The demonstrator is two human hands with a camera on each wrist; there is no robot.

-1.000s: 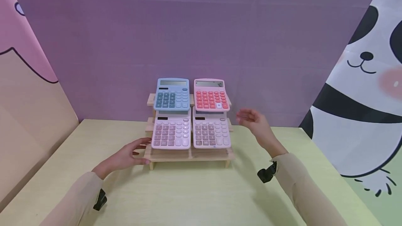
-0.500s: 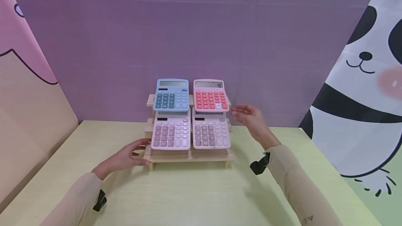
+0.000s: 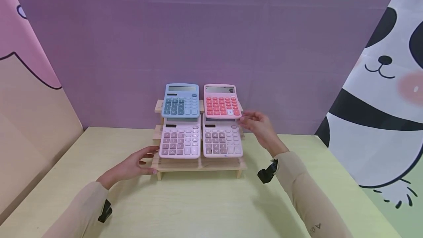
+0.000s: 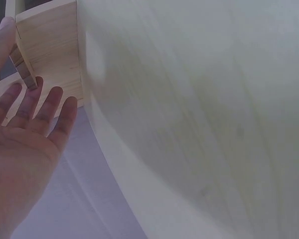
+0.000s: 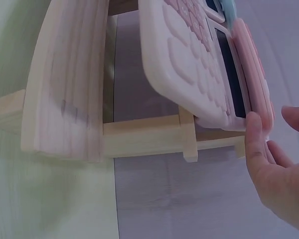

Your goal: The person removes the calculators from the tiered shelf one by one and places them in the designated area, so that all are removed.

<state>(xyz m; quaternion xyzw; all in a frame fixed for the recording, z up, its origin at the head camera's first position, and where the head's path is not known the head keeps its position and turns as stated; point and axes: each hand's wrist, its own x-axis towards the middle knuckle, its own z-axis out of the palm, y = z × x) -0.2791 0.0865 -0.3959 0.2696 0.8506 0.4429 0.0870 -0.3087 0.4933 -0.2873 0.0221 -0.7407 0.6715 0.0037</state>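
Note:
A pink calculator [image 3: 222, 101] showing 40 and a blue calculator [image 3: 180, 100] lean on the top tier of a stepped wooden rack [image 3: 201, 163]. Below them lean two pale pink calculators, the left one [image 3: 180, 139] and the right one [image 3: 222, 139]. My right hand [image 3: 261, 129] is at the pink calculator's lower right corner, with fingers on either side of its edge in the right wrist view; one fingertip appears to touch it. At the rack's left side, my left hand [image 3: 130, 162] has its fingers spread, fingertips against the wood in the left wrist view.
The rack stands on a light wooden table [image 3: 198, 208], close to a purple backdrop [image 3: 211, 39]. A panel with a panda drawing [image 3: 380, 120] stands at the right. A pink and beige panel [image 3: 29, 120] is at the left.
My right hand has moved left, from beside the rack to the pink calculator's lower right corner. My left hand and the calculators have stayed in place.

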